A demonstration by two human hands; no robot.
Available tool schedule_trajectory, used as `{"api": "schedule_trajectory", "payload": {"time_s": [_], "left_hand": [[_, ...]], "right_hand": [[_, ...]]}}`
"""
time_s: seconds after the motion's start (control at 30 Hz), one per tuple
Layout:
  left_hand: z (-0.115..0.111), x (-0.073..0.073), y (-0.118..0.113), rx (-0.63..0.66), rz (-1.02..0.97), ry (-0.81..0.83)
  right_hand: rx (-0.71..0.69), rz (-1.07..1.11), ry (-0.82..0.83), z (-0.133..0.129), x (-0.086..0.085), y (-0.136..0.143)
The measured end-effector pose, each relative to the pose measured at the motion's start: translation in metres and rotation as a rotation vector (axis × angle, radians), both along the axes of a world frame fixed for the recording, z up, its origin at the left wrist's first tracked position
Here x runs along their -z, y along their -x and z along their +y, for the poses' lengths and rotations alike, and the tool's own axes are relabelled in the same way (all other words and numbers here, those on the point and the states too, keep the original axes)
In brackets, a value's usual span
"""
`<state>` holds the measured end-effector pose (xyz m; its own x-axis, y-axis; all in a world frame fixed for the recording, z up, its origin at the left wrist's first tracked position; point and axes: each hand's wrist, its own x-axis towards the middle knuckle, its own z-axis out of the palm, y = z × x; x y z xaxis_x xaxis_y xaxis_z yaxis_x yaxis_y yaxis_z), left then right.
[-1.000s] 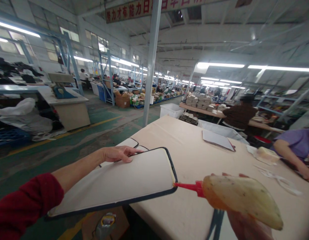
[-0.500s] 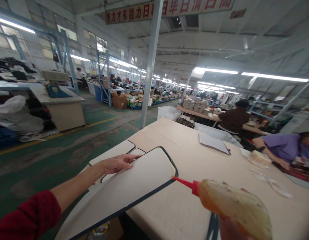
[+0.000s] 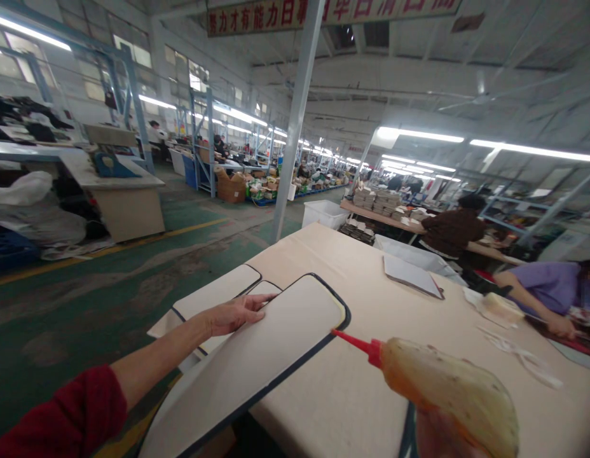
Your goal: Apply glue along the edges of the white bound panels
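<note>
My left hand (image 3: 240,313) grips the far-left edge of a white panel with dark edging (image 3: 280,343), thumb on its face and the fingers partly hidden beneath. A pale yellow band of glue runs round the panel's right-hand corner. In my right hand (image 3: 440,432), mostly hidden at the bottom edge, is an amber glue bottle (image 3: 450,388) with a long red nozzle. The nozzle tip meets the panel's near edge, close to that corner. More dark-edged white panels (image 3: 219,291) lie under and beyond my left hand.
The table (image 3: 352,388) is covered in pale cloth. A flat white panel (image 3: 412,276), a yellowish block (image 3: 502,309) and white strips (image 3: 519,356) lie on its right side. A co-worker in purple (image 3: 543,289) sits at the right. A metal post (image 3: 295,127) rises beyond the table.
The nozzle tip has shifted slightly along the panel's near edge, away from the corner toward me. The view has turned a little, and my left hand keeps its hold.
</note>
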<state>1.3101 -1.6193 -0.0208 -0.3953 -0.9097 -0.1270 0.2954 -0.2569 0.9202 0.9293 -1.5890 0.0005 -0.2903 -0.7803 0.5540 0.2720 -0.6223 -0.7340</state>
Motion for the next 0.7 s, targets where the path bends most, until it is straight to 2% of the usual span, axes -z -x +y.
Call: {"api": "schedule_trajectory", "payload": {"time_s": [0.2,0.33,0.47,0.6,0.7], "left_hand": [[-0.001,0.003,-0.001,-0.035,0.037,-0.004],[-0.002,0.005,-0.001,-0.054,0.063,-0.015],[-0.003,0.005,0.001,-0.088,0.098,-0.025],[-0.004,0.002,0.001,-0.112,0.096,-0.031],[-0.004,0.000,0.001,-0.138,0.085,-0.040]], "right_hand": [[-0.023,-0.016,-0.022,-0.004,0.014,0.000],[-0.027,-0.043,-0.024,-0.008,0.017,-0.004],[-0.081,-0.027,0.006,-0.009,0.010,-0.015],[-0.049,-0.059,-0.035,0.000,-0.003,-0.036],[-0.048,-0.060,-0.045,0.003,-0.004,-0.041]]}}
